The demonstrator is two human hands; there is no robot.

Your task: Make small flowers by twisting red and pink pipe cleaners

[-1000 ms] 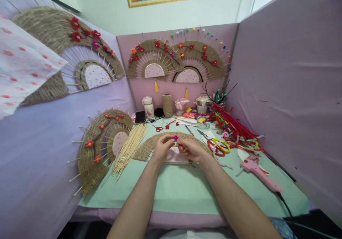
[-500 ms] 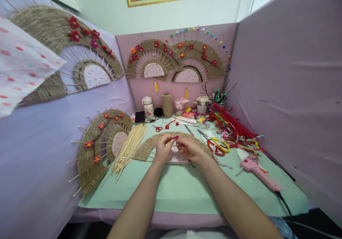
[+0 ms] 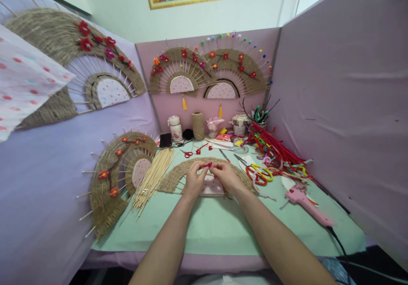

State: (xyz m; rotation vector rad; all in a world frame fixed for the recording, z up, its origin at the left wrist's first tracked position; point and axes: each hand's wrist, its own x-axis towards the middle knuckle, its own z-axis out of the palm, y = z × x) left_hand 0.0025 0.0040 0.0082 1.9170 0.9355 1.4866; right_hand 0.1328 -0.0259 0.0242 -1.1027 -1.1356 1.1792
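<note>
Between the fingertips of both hands is a small magenta pipe-cleaner flower point(image 3: 208, 164). My left hand point(image 3: 195, 176) pinches it from the left, and my right hand point(image 3: 224, 175) pinches it from the right. Both are held above a twine-wrapped fan point(image 3: 174, 174) that lies on the table. The fan's dotted half-round centre point(image 3: 213, 186) shows below and between the hands; part of its band is hidden behind them. Fine details of the flower are covered by the fingers.
Bamboo sticks point(image 3: 153, 178) lie left of the fan. To the right are large scissors point(image 3: 259, 172), a pink glue gun point(image 3: 307, 204) and a heap of red pipe cleaners point(image 3: 277, 146). A twine spool point(image 3: 198, 126) and a white bottle point(image 3: 175, 128) stand at the back.
My right hand's fingers have uncurled and moved up to pinch the magenta flower close beside the left fingertips. The whole view has shifted slightly.
</note>
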